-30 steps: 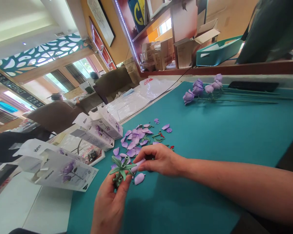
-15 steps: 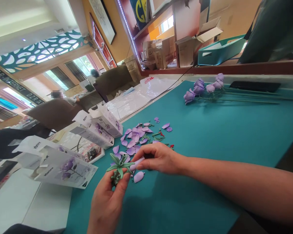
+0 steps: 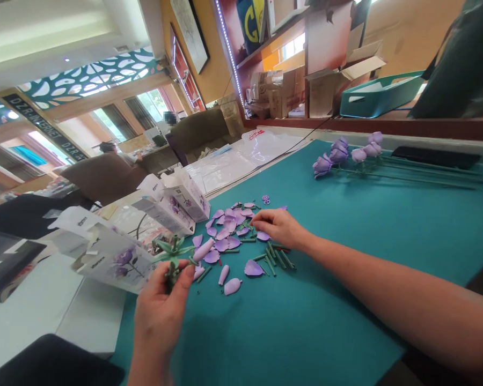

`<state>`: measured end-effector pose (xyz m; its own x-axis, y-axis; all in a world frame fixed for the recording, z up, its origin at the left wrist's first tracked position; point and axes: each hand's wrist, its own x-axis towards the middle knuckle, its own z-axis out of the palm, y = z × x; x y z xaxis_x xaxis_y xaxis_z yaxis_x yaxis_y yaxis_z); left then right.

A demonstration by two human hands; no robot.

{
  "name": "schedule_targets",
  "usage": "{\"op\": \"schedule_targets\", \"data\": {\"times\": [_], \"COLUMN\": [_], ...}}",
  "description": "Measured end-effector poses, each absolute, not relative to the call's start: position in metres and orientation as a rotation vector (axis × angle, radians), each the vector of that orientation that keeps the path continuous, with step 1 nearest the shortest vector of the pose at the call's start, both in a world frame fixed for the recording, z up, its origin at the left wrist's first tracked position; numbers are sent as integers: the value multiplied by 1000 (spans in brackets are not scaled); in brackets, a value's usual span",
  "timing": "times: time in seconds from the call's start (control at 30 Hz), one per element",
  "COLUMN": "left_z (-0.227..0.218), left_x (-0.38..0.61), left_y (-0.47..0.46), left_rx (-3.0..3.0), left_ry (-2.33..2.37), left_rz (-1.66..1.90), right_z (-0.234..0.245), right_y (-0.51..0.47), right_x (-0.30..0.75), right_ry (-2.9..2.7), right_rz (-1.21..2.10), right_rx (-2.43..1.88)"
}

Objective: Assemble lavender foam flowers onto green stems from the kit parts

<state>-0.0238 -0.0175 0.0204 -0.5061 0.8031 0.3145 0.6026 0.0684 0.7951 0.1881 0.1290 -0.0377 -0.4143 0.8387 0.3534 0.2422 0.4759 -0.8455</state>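
My left hand [image 3: 163, 297] pinches a green toy flower calyx [image 3: 174, 249] with pointed leaves, held up above the mat. A pale purple petal piece [image 3: 203, 250] sticks out from the calyx's right side. My right hand [image 3: 279, 225] reaches over the far side of a heap of loose purple petals [image 3: 227, 220], its fingers bent and pressed together at the small parts. What lies at those fingertips is hidden. Just below this hand are short green stem pieces [image 3: 279, 257]. Closer to me rest a cupped petal [image 3: 253, 268] and a flat petal [image 3: 233, 286].
Printed white boxes [image 3: 121, 262] stand open along the left. Finished purple flowers [image 3: 338, 153] with long stems lie at the back right beside a dark flat object [image 3: 434, 156]. Small purple wheel parts [image 3: 266, 199] sit beyond the heap. Two people are seated far behind.
My right hand has left the calyx and moved right and away to the heap, leaving the petal piece at the calyx. The left hand, holding the calyx, has shifted left. The view has tilted slightly.
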Motion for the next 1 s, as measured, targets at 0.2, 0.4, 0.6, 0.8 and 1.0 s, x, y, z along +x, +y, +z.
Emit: {"op": "schedule_targets", "data": {"times": [0.2,0.4,0.6,0.8,1.0], "left_z": [25,29,35,44,40], "left_x": [-19,-14,-12,-14,-20], "left_y": [-20,-21,-18,-17,-18], "left_rx": [1546,1542,1447,1426,1475], "left_ry": [2046,1969,1810,1720,1790], "left_rz": [1273,1296,1430,1496,1522], "right_z": [-43,-45,-29,-26,-17], "right_y": [84,67,61,56,67], "right_x": [156,123,109,114,137], "right_ry": [-2579,-2918,-3051,-3057,-2600], "right_rz": [441,125,98,339,781], "right_rx": [-607,-578,-623,-636,-578]}}
